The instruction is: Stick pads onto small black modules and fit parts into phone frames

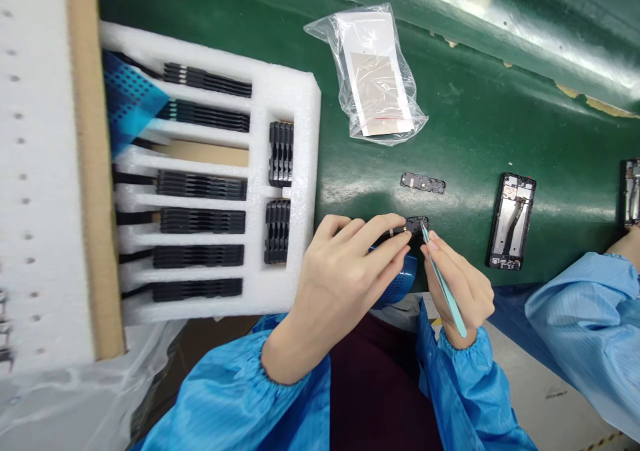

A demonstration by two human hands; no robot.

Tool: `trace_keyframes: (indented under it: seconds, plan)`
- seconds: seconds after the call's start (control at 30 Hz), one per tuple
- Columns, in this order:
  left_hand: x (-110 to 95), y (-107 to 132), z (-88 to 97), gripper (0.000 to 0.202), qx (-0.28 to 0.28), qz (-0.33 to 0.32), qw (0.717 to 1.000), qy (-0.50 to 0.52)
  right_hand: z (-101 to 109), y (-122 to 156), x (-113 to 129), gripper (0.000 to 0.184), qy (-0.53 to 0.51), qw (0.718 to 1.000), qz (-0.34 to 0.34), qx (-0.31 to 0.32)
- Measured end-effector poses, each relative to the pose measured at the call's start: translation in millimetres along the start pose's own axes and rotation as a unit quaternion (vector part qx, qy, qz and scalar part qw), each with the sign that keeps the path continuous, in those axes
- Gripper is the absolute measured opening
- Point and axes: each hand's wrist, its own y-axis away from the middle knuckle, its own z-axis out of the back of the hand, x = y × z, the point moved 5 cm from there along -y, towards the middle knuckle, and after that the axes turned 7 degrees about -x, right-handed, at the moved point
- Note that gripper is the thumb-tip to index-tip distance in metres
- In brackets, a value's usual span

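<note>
My left hand (340,271) pinches a small black phone module (413,226) between thumb and fingers, and a thin dark strip runs from that module toward the fingertips. My right hand (460,284) grips a pair of teal tweezers (445,284), whose tips touch the module from the right. A round blue object (403,281), perhaps a tape roll, lies under my left fingers and is partly hidden. Just above the hands, a similar black module (423,182) lies flat on the green bench top (465,138).
A white foam tray (285,91) holding several rows of black parts stands to the left, on a cardboard-edged box. A plastic bag (367,78) lies beyond it. Open phone frames (512,221) lie to the right. A co-worker's blue sleeve (585,324) enters at right.
</note>
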Motion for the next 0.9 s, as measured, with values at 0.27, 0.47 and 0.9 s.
trace_keyframes:
  seconds: [0.27, 0.47, 0.9]
  plan:
    - [-0.7, -0.3, 0.1, 0.013, -0.004, -0.004, 1.000, -0.001, 0.3, -1.7, 0.9, 0.054, -0.006, 1.000, 0.002, 0.009]
    - [0.1, -0.1, 0.0, 0.015, 0.001, -0.003, 1.000, 0.000, 0.0, 0.7, -0.2, 0.054, 0.005, 1.000, -0.002, 0.006]
    - [-0.3, -1.0, 0.6, 0.015, -0.003, -0.005, 1.000, 0.000, 0.6, 2.0, 1.0, 0.055, -0.004, 1.000, -0.006, 0.005]
